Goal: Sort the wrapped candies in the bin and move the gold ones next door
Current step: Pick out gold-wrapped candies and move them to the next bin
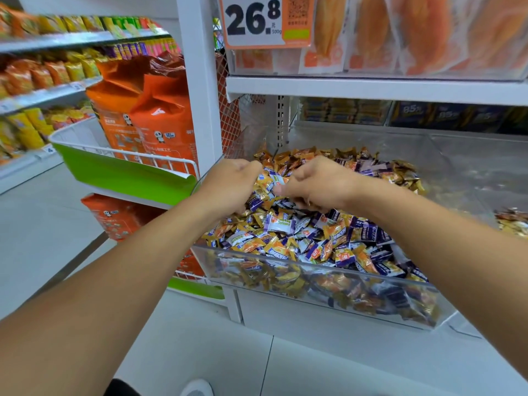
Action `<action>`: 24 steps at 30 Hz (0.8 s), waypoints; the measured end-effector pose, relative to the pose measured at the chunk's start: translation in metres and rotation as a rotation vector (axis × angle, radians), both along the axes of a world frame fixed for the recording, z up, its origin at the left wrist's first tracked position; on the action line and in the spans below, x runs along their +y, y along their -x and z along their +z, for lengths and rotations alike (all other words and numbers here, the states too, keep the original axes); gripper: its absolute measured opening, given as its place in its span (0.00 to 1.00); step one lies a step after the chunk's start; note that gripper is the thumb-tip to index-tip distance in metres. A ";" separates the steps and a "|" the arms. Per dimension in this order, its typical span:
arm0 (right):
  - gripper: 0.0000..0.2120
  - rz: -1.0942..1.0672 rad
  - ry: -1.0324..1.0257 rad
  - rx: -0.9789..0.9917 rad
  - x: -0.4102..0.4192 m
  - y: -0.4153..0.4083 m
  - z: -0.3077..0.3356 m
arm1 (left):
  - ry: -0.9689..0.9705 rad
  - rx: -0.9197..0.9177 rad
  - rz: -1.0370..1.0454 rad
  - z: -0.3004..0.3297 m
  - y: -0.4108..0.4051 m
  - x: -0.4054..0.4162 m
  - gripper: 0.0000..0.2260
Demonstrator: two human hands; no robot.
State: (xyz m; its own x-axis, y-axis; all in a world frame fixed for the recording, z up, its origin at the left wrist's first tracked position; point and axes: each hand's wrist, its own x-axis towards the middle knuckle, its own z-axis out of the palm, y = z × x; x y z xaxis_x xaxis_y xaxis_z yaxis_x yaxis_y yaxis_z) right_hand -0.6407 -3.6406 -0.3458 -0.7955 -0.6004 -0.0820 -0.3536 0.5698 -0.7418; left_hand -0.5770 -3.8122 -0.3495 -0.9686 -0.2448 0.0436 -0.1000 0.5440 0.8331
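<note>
A: Left hand (231,185) first. It is down in the bin (314,270), at the left end near the wall, fingers curled into the candies (300,235). It looks to be gripping a few, but the fingertips are buried, so I cannot say which.

B: And the right hand (317,182)?

A: Over the middle of the bin, just beside the left one. Fingers bent, thumb drawn in toward the forefinger. A pinch on one wrapper, I would say, though what lies between the pads is hidden from here.

B: Where do the candies stand?

A: Heaped in the bin, gold and purple wrappers mixed all through, thickest toward the front wall. Nothing looks sorted out yet. The back right corner of the bin is bare.

B: So which step?

A: Picking. Both hands are working through the pile; I judge the sort is early, since gold pieces lie everywhere in the heap.

B: And next door?

A: Right of the bin, past its clear side wall, a second small heap (511,221) shows at the frame's edge. Probably that is the destination.

B: Next move?

A: Lift out only gold wrappers, shake loose any purple ones caught with them, then carry the handful rightward over the bin's side wall. The right arm is nearer that side.
</note>
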 end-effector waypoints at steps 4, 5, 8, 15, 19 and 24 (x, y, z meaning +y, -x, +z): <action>0.12 0.268 -0.599 0.559 -0.014 -0.006 -0.008 | -0.106 -0.002 0.000 -0.003 -0.005 0.002 0.13; 0.13 0.276 -0.674 0.608 -0.016 -0.008 -0.008 | -0.132 0.002 -0.007 -0.004 -0.006 0.002 0.12; 0.02 0.242 -0.676 0.647 -0.015 -0.009 -0.003 | -0.005 -0.007 -0.026 -0.006 -0.007 -0.002 0.12; 0.16 0.011 0.077 -0.251 0.004 -0.005 0.014 | 0.465 -0.119 -0.310 -0.015 0.002 -0.011 0.10; 0.10 -0.094 0.573 -0.909 0.010 -0.009 0.015 | 0.588 -0.203 -0.419 -0.015 0.003 -0.010 0.13; 0.05 -0.130 0.746 -1.011 0.014 -0.011 0.013 | 0.468 -0.177 -0.442 -0.015 0.003 -0.005 0.08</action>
